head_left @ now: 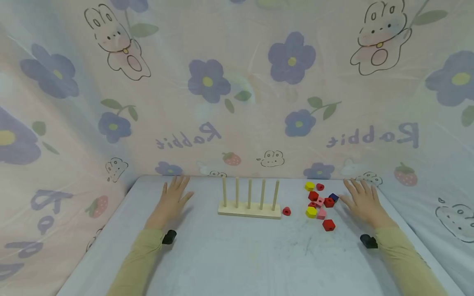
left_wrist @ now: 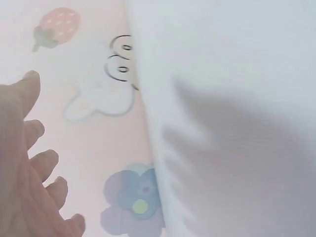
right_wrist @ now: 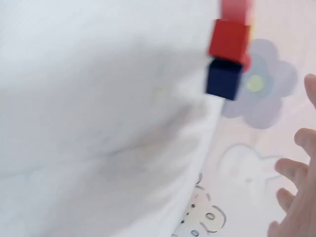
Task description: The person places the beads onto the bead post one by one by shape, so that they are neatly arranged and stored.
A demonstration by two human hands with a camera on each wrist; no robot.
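A wooden peg stand with several upright bare pegs stands toward the back of the table. My left hand, fingers spread, is held to its left with nothing in it; in the left wrist view its fingertips show above a shadow. On the far right my right hand is spread too, holding nothing, nearest to a dark blue block. That block shows beside a red block in the right wrist view. Yellow blocks, pink blocks and several red ones lie loosely grouped between stand and right hand.
A small red piece lies just right of the stand's base. Nearest the front of the group is a red block. Behind the white table hangs a patterned curtain, which also runs along both sides.
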